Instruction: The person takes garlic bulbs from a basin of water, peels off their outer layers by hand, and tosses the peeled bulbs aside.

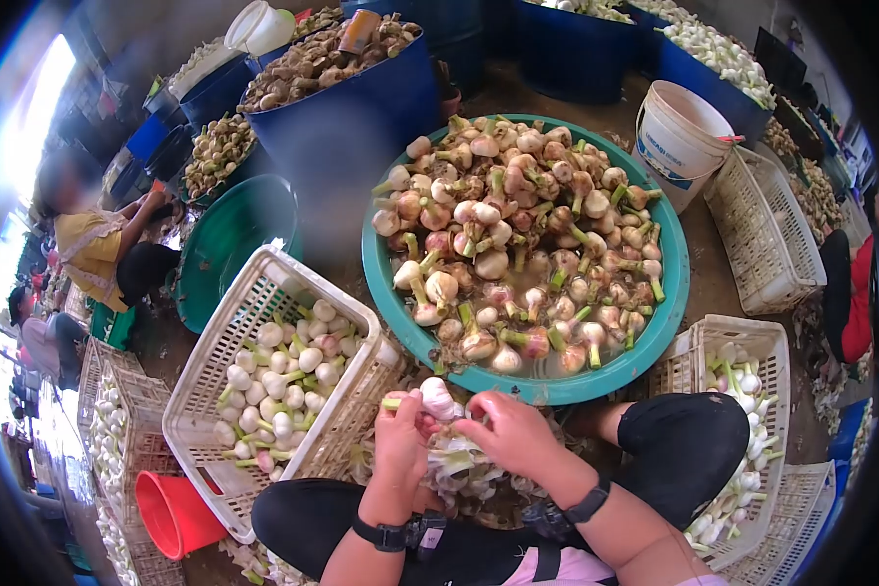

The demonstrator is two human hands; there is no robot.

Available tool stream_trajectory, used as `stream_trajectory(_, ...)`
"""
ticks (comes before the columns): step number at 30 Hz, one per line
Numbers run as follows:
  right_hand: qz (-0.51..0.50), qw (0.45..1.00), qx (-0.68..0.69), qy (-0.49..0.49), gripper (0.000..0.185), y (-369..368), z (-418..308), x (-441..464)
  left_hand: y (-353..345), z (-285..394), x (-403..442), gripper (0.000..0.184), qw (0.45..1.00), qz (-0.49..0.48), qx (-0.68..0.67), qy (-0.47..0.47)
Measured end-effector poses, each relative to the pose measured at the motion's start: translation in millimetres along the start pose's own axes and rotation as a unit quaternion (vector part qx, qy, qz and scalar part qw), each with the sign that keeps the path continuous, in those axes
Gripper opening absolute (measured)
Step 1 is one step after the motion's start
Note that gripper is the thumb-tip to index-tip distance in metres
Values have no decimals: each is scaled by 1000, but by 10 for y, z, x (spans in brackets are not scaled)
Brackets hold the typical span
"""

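My left hand [400, 441] is closed on a whitish-purple garlic bulb [439, 398], with its short green stem end showing at the fingers. At the bulb's right side, my right hand [510, 430] has its fingertips bent against the outer skin. Loose garlic skins [469, 459] are heaped beneath both hands, between my knees. Just beyond lies a wide teal tub [381, 313] of unpeeled, soil-stained garlic bulbs [508, 225] in murky water. A white slatted crate [200, 391] to the left holds cleaned white bulbs [283, 376].
Another crate [781, 342] of cleaned garlic stands by my right knee. Around me are a red bucket [171, 513], a white bucket [676, 137], a green basin [220, 254] and a blue barrel [361, 107] heaped with garlic. A person in yellow [98, 239] sits at left.
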State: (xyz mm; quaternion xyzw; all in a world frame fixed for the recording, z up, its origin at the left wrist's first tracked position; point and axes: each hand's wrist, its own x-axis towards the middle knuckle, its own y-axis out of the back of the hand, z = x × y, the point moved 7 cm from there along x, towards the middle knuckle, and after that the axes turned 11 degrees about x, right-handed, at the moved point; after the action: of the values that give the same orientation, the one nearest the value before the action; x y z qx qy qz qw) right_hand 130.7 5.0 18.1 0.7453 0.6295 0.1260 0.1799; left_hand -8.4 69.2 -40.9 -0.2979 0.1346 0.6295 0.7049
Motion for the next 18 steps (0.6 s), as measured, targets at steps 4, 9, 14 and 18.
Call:
stream_trajectory(4,3,994,75,73,20,-163,147,47,-30,-98,-32,10,996,-57,-58,48)
stream_trajectory(9,-45,989,-130,-54,38,-38,439,-130,30,-213,49,12,968,-54,-188,158)
stream_trajectory(14,-29,792,547,-268,62,-205,674,-33,-212,-168,-106,24,987,-151,37,31)
stream_trajectory(18,-245,522,814,73,89,560,-224,-156,-219,61,-131,33,980,-134,125,-78)
